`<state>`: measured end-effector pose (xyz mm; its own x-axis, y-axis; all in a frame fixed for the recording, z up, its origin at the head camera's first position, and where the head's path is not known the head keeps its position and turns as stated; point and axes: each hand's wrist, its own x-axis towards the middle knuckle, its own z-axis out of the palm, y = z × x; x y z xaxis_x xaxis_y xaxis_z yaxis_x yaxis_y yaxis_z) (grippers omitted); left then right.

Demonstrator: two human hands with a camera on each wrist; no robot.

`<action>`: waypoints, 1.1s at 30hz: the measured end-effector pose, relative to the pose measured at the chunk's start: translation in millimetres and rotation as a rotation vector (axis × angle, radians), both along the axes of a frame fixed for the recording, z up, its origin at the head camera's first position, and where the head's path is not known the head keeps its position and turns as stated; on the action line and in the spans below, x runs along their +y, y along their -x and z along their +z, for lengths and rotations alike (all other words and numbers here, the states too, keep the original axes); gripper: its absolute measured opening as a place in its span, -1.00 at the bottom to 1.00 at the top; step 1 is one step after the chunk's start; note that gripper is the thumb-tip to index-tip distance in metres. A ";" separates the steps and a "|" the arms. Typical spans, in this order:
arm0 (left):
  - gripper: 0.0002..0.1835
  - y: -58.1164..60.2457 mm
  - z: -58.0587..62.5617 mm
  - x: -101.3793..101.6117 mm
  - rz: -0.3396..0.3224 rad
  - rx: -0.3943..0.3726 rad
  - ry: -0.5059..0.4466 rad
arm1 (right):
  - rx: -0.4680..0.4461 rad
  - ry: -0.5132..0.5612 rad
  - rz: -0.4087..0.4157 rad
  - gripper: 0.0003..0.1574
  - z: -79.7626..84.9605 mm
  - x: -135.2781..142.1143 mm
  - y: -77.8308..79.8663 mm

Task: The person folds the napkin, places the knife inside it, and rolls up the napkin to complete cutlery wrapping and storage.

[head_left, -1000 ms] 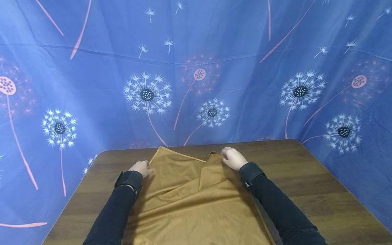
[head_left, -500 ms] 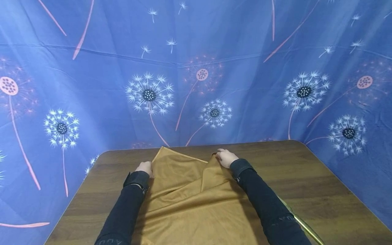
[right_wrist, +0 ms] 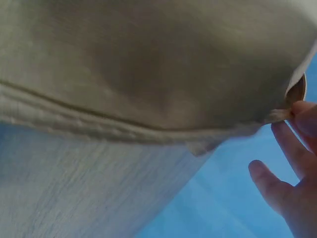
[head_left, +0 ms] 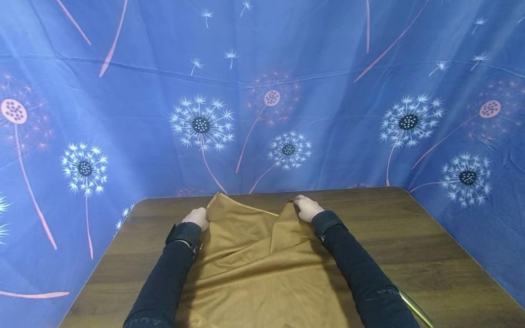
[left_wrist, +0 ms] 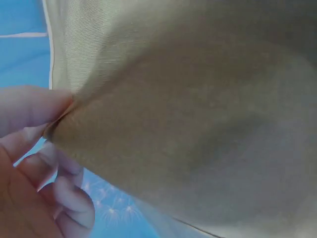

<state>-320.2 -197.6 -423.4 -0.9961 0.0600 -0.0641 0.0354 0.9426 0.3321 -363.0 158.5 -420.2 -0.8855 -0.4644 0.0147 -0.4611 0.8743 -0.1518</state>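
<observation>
A mustard-brown cloth (head_left: 254, 269) with a stitched hem spreads over the middle of the table, its far edge raised between both hands. At the far left side of the cloth, my left hand (head_left: 197, 217) pinches the edge. The left wrist view shows thumb and index finger (left_wrist: 34, 106) gathering the fabric (left_wrist: 188, 124), the other fingers curled below. My right hand (head_left: 308, 208) grips the far right corner. In the right wrist view its fingertips (right_wrist: 304, 119) pinch the hem end of the cloth (right_wrist: 148, 74), with another finger held apart. Diagonal folds cross the cloth between the hands.
The brown wood-grain table (head_left: 410, 232) has rounded far corners. Behind it and on both sides hangs a blue curtain (head_left: 328, 114) printed with dandelions. A shiny gold-coloured strip (head_left: 415, 307) shows beside the right forearm at lower right.
My left hand has moved in from beside the cloth and now pinches its left edge. The cloth's far edge has risen slightly. The right hand keeps its grip; the gold-coloured strip has come into view.
</observation>
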 end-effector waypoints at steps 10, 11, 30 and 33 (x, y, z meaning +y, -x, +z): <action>-0.83 -8.5 21.1 -16.5 -0.001 0.237 -0.198 | 0.207 0.365 -0.032 -0.76 10.6 24.5 0.5; -0.80 -9.9 23.9 -19.3 0.014 0.246 -0.217 | 0.225 0.402 -0.047 -0.79 11.1 27.7 0.3; -0.64 -32.8 14.9 -56.7 0.125 0.171 -0.251 | -0.036 0.479 -0.341 -0.63 1.8 64.9 -7.5; -0.62 -22.0 -8.7 -68.9 0.101 0.125 -0.246 | -0.064 0.477 -0.351 -0.63 -10.1 73.4 1.8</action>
